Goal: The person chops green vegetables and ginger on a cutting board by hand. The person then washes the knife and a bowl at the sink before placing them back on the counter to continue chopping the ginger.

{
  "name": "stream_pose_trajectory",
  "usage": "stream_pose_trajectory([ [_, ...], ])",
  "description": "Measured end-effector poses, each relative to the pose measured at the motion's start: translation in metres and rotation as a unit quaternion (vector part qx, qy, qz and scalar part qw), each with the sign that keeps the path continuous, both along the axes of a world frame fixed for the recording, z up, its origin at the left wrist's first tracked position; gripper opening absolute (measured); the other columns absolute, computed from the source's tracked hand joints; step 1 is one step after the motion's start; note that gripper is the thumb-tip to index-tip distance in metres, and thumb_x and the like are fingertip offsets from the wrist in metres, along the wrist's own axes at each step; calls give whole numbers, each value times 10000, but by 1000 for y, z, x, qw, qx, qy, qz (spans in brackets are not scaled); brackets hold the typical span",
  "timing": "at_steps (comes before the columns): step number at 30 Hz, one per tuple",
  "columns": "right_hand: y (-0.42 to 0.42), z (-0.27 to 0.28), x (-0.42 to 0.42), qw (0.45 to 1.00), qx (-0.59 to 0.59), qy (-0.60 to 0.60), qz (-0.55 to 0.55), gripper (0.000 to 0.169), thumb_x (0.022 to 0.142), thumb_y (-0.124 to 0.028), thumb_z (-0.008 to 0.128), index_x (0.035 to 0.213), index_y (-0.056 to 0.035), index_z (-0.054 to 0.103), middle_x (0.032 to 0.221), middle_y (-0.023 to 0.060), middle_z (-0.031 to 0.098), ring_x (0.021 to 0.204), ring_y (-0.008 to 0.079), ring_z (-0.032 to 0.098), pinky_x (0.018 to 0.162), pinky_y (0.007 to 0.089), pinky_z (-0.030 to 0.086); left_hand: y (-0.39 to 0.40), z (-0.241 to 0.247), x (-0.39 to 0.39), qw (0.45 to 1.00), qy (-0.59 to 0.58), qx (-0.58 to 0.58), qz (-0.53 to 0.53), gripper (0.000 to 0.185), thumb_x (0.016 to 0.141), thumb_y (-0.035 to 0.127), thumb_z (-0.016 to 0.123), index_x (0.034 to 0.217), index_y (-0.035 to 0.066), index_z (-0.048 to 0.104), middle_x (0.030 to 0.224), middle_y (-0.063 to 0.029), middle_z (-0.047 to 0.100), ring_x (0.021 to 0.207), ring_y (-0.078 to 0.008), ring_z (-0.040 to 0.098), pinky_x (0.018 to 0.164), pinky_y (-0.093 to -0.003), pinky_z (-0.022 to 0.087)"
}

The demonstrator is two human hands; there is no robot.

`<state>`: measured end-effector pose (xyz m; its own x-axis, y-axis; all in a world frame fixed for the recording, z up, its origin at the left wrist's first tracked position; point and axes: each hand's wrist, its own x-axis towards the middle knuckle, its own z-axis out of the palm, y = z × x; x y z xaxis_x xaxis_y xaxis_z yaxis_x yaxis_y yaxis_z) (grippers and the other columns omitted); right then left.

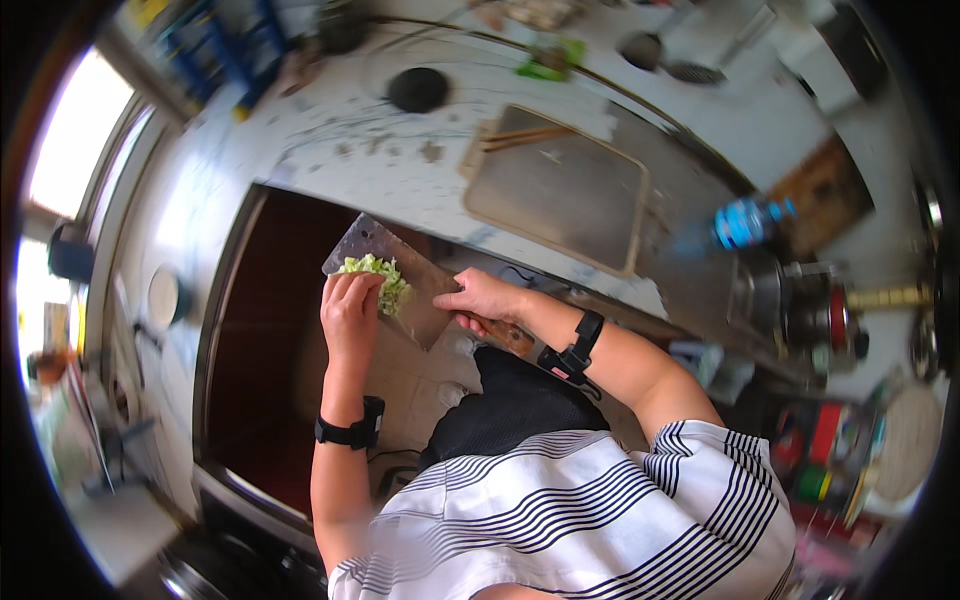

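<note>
My right hand grips the wooden handle of a cleaver whose broad metal blade lies nearly flat in the air. A heap of chopped pale-green vegetable rests on the blade. Against the near left side of that heap is my left hand, its fingers close together and bent. The fingertips are hidden, so whether they pinch any pieces cannot be seen. Both hands are in front of my body, above the floor and beside a dark red recess under the counter.
A rimmed rectangular tray lies on the marble-patterned counter, with wooden chopsticks across its far side. Right of it are a blue-labelled bottle, a wooden board and a pot. A black disc sits farther back.
</note>
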<state>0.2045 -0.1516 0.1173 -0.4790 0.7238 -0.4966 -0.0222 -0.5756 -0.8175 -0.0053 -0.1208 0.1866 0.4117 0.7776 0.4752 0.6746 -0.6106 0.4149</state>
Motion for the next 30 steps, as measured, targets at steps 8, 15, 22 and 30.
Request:
stream_pose_trajectory([
  [8,-64,59,-71,958,-51,-52,-276,217,907,-228,574,842,-25,534,542,27,513,392,107,476,342,262,398,36,21,-36,974,-115,-76,-178,153,746,-33,639,882,35,644,834,-99,629,789,-248,597,700,-330,484],
  [15,-36,9,-108,950,-54,-93,-294,178,886,-235,599,846,-79,524,499,18,487,368,114,450,336,266,383,93,-35,-87,920,-207,-312,-115,130,876,128,602,953,30,638,686,-64,621,557,-119,549,549,-276,464],
  [22,-7,70,-186,968,-77,-81,-226,214,908,-277,576,835,-102,478,534,20,489,393,112,456,359,271,406,126,18,-299,864,-342,-319,187,347,876,361,595,790,37,687,552,-34,579,508,-93,517,504,-283,415],
  [30,92,45,-258,970,-105,22,-216,209,912,-265,572,824,-107,467,533,25,488,389,115,451,356,274,402,191,-17,-601,712,-435,-329,442,598,856,529,543,1141,5,538,835,-98,677,482,-114,465,413,-257,362],
])
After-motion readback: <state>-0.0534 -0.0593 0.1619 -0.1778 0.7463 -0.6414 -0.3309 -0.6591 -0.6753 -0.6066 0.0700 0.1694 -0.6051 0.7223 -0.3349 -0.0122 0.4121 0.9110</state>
